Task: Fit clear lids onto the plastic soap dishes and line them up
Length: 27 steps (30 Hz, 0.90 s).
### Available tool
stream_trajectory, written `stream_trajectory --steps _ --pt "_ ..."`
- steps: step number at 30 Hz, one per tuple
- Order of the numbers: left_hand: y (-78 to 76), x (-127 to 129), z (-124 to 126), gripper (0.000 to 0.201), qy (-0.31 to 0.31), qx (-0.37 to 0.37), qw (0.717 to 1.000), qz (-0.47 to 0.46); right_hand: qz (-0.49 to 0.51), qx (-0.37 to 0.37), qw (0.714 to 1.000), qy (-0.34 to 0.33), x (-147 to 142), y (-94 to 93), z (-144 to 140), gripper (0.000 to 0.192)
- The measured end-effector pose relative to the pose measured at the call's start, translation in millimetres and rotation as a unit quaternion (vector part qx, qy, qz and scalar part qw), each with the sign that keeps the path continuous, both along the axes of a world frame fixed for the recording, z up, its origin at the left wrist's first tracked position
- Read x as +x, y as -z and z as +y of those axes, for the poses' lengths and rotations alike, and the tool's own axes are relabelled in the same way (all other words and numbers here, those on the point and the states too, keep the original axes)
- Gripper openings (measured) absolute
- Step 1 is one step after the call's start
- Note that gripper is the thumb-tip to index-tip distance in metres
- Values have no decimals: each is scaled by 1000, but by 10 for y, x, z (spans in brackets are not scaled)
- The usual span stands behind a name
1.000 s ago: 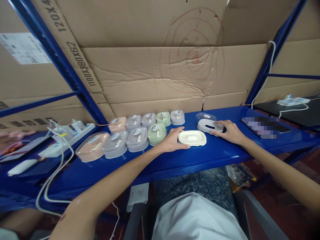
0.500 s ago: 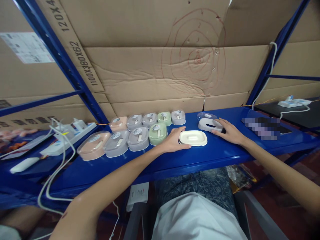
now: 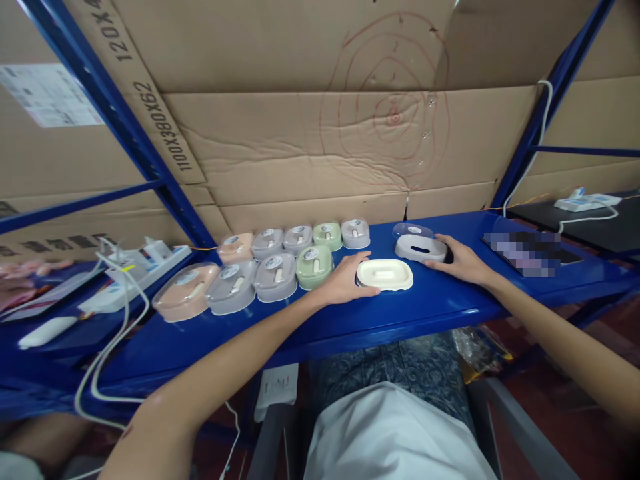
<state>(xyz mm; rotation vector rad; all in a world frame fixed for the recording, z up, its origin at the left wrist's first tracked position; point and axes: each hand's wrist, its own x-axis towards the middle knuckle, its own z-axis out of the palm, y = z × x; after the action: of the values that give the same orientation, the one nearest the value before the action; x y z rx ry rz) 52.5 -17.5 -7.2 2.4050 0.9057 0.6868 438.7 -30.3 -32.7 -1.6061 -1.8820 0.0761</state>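
Observation:
A cream oval tray [image 3: 385, 274] with a raised middle lies on the blue table. Around its left end curves my left hand [image 3: 347, 280], thumb at the front and fingers behind. Farther right and back is a grey oval box part [image 3: 421, 249] with a dark slot in its top. My right hand [image 3: 463, 261] has its right end between thumb and fingers. Just behind the grey part rests a clear oval lid [image 3: 413, 231] with a round label. Lidded boxes stand left of the tray, the nearest being a green one [image 3: 315, 268].
Two rows of boxes with clear lids include a pink one [image 3: 185, 292] and a grey one [image 3: 231, 287]. A dark flat object [image 3: 530, 253], partly pixelated, lies at the right. White power strips [image 3: 135, 277] and cables are at the left. Cardboard [image 3: 300, 133] backs the table [image 3: 320, 330].
My right hand's fingers have shifted slightly down around the right end of the grey part. The tray, the boxes and my left hand look nearly the same.

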Motion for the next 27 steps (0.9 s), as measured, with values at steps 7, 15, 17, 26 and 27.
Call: stream_trajectory --steps 7,15,17,26,27 --pt "-1 2 8 103 0 0 1000 9 33 2 999 -6 28 16 11 95" --pt "-2 4 4 101 -1 -6 1000 1 13 25 1000 -11 35 23 9 87" --pt "-3 2 2 100 -3 -6 1000 2 10 23 1000 -11 28 15 3 86" --pt "-26 10 -15 102 -6 -12 1000 7 -41 29 998 -30 -28 -61 -50 75" --pt "-25 11 -14 102 -5 -12 1000 7 -42 29 998 -30 -27 -60 -50 75"
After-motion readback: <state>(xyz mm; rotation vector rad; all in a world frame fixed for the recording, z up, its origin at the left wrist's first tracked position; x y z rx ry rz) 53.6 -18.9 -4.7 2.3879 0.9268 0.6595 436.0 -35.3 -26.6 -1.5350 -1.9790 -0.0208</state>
